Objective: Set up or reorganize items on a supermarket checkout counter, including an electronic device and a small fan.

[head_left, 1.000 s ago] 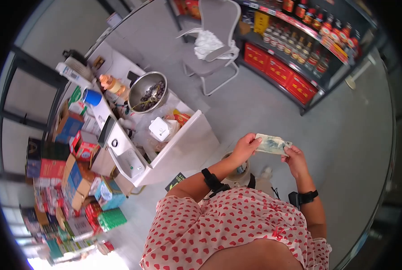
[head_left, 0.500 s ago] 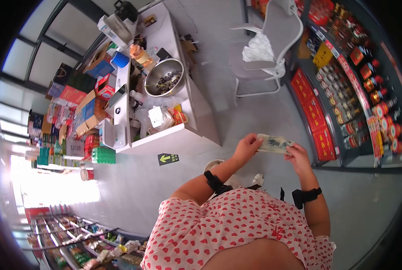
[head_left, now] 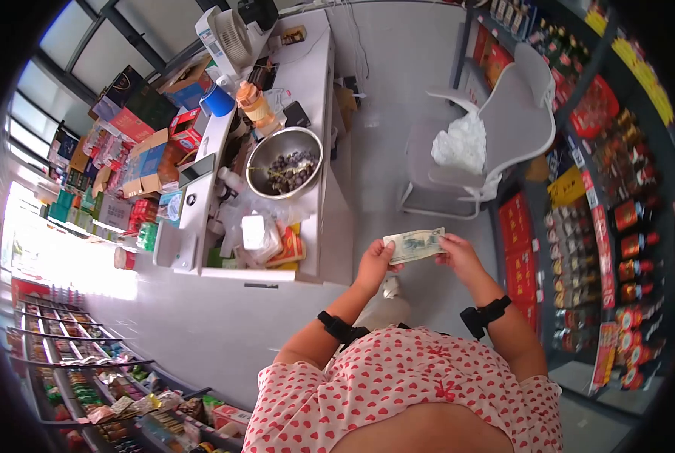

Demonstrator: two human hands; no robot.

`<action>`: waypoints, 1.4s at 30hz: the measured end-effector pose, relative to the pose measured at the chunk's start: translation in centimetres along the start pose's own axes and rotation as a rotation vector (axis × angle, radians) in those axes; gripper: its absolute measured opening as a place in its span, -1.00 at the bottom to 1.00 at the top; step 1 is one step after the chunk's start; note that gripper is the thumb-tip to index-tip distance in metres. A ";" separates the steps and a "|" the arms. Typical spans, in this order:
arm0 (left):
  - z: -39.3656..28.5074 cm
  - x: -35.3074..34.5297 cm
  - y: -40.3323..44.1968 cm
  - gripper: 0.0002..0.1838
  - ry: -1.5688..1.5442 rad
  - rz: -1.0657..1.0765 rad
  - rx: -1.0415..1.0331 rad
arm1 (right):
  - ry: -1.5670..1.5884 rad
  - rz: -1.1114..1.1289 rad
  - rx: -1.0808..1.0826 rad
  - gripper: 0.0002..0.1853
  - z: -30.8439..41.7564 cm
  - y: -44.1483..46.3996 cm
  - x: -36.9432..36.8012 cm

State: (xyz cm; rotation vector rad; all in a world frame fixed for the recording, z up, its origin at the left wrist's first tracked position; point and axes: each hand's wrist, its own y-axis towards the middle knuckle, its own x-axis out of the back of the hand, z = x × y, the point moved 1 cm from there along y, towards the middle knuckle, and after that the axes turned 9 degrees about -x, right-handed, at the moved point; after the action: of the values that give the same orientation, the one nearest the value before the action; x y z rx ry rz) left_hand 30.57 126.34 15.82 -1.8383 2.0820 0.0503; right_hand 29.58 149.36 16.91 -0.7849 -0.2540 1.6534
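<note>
A banknote [head_left: 416,245], pale with a dark greenish print, is stretched flat between my two hands in front of my body. My left hand [head_left: 377,260] pinches its left end between thumb and fingers. At the other end, my right hand [head_left: 458,254] grips the note's right edge the same way. The note is held above the grey floor, apart from the counter on the left and the chair ahead.
A white counter [head_left: 327,226] on the left carries a metal bowl [head_left: 315,181] of grapes, a phone [head_left: 296,114] and plastic bags. Ahead stands a grey chair [head_left: 515,113] with a white plastic bag [head_left: 462,143] on it. Stocked shelves [head_left: 602,226] line the right side.
My view has turned and moved forward, so the counter and chair look nearer. Both hands still hold the banknote, which now appears farther left and shows more of its printed face.
</note>
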 end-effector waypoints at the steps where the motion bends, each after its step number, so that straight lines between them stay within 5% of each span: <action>1: -0.4 0.3 1.7 -0.74 -0.024 -0.010 -0.024 | -0.026 0.026 0.013 -0.73 1.3 2.1 0.0; 8: -4.1 4.1 10.2 -0.76 0.040 -0.142 -0.064 | -0.178 0.139 -0.006 -0.75 9.2 14.9 -2.7; 18: -1.5 10.8 11.9 -0.70 -0.076 -0.591 0.049 | -0.445 0.415 -0.393 -0.76 9.3 34.7 -7.7; 21: -1.6 10.0 12.8 -0.69 -0.075 -0.793 0.118 | -0.515 0.403 -0.437 -0.75 10.8 42.0 -9.9; 29: -1.0 6.2 16.7 -0.53 0.266 -0.898 0.335 | -0.368 0.286 -0.561 -0.55 10.1 60.1 -14.6; 34: -0.1 4.3 17.9 -0.53 0.123 -1.040 0.368 | -0.202 0.284 -0.596 -0.46 8.4 65.3 -16.5; 42: 1.8 4.9 19.8 -0.54 0.136 -1.024 0.440 | -0.166 0.462 -0.638 -0.67 7.0 67.9 -17.1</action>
State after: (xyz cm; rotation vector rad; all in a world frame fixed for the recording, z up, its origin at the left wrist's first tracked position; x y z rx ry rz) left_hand 11.44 125.14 8.57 -2.3749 0.8811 -0.7308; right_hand -27.36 118.19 -10.25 -1.2494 -0.7913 2.1068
